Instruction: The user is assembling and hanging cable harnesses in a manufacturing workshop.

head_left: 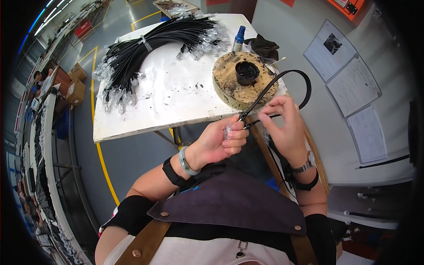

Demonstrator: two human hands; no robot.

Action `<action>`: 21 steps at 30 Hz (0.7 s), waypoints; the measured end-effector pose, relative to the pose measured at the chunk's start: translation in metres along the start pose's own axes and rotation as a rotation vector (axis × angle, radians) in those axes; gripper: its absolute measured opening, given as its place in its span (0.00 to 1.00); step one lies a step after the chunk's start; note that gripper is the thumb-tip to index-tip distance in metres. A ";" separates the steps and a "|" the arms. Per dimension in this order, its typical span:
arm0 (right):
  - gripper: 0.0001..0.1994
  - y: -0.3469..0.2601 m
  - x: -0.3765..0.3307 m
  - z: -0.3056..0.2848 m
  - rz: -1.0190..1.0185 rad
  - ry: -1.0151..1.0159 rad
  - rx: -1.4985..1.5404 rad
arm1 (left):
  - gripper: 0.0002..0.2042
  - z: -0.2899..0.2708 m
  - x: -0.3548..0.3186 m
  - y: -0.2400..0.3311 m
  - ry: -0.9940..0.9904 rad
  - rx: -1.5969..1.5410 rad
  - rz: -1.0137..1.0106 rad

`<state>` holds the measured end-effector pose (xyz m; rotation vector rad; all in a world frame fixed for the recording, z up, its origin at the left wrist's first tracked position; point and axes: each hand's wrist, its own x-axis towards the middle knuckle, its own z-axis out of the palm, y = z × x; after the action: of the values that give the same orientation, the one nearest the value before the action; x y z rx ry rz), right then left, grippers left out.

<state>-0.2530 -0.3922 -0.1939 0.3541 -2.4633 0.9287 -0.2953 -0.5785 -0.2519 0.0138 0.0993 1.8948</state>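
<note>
My left hand is closed around the end of a thin black strap, where clear plastic wrap and small dark metal fittings show between the fingers. From there the strap rises in a loop to the right and comes back down behind my right hand. That hand is closed, its thumb and forefinger bent together on the strap's lower run; the exact contact is partly hidden. Just beyond the hands, a small black cup of dark paste rests on a round, stained wooden block.
A large tied bundle of black straps with plastic-wrapped ends lies across the white table. Behind the block are a blue bottle, a cotton swab and a dark cloth. A wall with papers rises at the right.
</note>
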 end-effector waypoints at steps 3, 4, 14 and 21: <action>0.15 0.002 -0.004 0.005 0.064 0.003 0.037 | 0.16 0.000 0.003 0.000 0.011 0.012 -0.009; 0.15 0.002 -0.005 0.007 0.071 0.018 0.054 | 0.16 0.001 0.003 -0.001 0.029 0.025 -0.008; 0.14 0.011 -0.009 0.015 0.229 0.028 0.407 | 0.16 -0.002 0.008 -0.002 0.049 0.092 -0.014; 0.13 0.011 -0.007 0.013 0.157 0.031 0.677 | 0.16 -0.002 0.005 -0.001 0.069 0.082 -0.008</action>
<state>-0.2559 -0.3925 -0.2124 0.3606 -2.1023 1.8120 -0.2956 -0.5734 -0.2538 0.0038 0.2235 1.8822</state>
